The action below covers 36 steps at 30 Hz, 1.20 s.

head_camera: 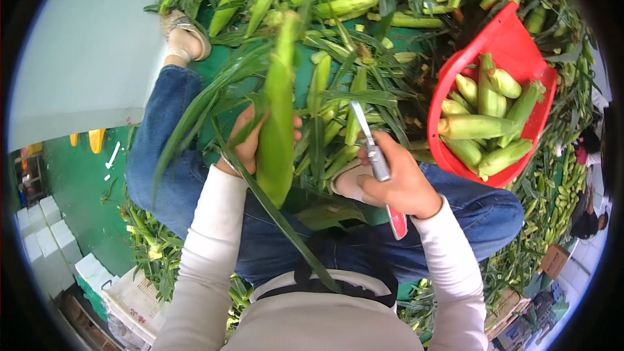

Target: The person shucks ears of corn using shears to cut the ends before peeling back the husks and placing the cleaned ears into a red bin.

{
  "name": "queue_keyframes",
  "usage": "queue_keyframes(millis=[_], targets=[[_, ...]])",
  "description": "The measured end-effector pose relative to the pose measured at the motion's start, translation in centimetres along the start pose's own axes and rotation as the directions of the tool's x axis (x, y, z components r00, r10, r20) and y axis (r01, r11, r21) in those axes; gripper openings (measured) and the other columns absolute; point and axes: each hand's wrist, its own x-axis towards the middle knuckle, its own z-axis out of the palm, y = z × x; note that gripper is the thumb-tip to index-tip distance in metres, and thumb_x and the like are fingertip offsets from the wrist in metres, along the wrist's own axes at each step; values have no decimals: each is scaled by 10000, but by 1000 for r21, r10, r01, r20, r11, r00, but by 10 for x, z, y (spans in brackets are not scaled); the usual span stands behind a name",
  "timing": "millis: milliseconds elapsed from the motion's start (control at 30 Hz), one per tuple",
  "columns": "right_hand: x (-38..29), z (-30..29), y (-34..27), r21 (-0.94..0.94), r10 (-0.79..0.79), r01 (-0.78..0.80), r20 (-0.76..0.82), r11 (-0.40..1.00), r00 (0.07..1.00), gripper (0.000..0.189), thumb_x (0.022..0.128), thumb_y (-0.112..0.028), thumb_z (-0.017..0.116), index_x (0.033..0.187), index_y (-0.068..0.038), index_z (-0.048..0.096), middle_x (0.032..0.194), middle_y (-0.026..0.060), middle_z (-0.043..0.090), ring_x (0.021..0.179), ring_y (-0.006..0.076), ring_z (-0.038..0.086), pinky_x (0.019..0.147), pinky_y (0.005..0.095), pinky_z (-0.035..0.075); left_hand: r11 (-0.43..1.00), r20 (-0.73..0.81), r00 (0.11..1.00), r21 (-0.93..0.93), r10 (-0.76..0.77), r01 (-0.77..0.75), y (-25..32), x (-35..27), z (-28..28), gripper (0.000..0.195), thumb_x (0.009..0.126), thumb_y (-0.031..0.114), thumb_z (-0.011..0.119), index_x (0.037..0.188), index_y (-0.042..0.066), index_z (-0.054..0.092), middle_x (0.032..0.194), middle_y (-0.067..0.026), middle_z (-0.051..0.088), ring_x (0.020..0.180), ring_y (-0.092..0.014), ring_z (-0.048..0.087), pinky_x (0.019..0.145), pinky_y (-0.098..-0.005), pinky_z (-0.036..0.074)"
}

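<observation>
An ear of corn in its green husk (277,131) stands nearly upright in my left hand (247,139), with its long leaves trailing left and down over my lap. My right hand (402,178) grips a cutting tool with a narrow metal blade and a red handle end (371,148); its exact kind is unclear. The blade points up and away from me, a short way right of the held ear. Beyond my right hand, a red plastic basin (547,66) leans tilted, holding several trimmed ears of corn (480,126).
Unhusked ears and leaves (341,5) cover the green floor ahead. More husks and leaves lie beside both my knees. Foam boxes (46,234) and a pale crate (134,302) are at the lower left. A pale wall (92,48) rises at left. People sit at the far right.
</observation>
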Motion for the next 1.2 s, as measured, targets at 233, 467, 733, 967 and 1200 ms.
queue_keyframes(millis=[233, 467, 733, 967, 1200], targets=[[21, -14, -13, -335, -293, 323, 137, 885, 946, 586, 645, -108, 665, 1176, 63, 485, 973, 248, 551, 907, 403, 560, 815, 411, 459, 920, 118, 987, 389, -104, 50, 0, -9, 26, 356, 958, 282, 514, 1167, -6, 533, 970, -164, 654, 821, -240, 664, 700, -349, 566], [28, 5, 0, -199, -178, 174, 1, 964, 984, 341, 698, -64, 627, 1011, 34, 534, 696, 178, 585, 628, 326, 603, 611, 394, 483, 289, 179, 980, 937, 88, -197, -11, -2, -13, 278, 914, 296, 589, 999, 37, 644, 984, -91, 656, 947, -190, 626, 814, -268, 499], [14, 37, 11, -220, -90, 64, -109, 973, 990, 548, 687, -108, 662, 1174, 57, 473, 985, 261, 583, 839, 390, 618, 758, 434, 502, 974, -2, 976, 65, -219, 219, -12, 1, 30, 481, 998, 455, 389, 1215, 53, 542, 1044, -62, 636, 899, -153, 621, 715, -265, 513], [60, 22, 7, 7, 10, -7, -465, 1000, 885, 329, 718, -114, 642, 980, 34, 510, 705, 193, 615, 653, 377, 619, 639, 446, 499, 940, 58, 986, 315, -157, 131, -32, -23, 33, 431, 948, 317, 546, 1245, 7, 502, 1064, -77, 616, 934, -164, 607, 818, -315, 508], [-6, 55, 10, -155, 8, -13, -32, 988, 999, 572, 670, -138, 684, 1160, 75, 478, 987, 293, 566, 940, 436, 573, 833, 448, 476, 991, -52, 992, -72, -113, 109, -23, -6, 26, 514, 991, 449, 354, 1253, 31, 500, 1106, -139, 623, 992, -251, 628, 810, -391, 538]])
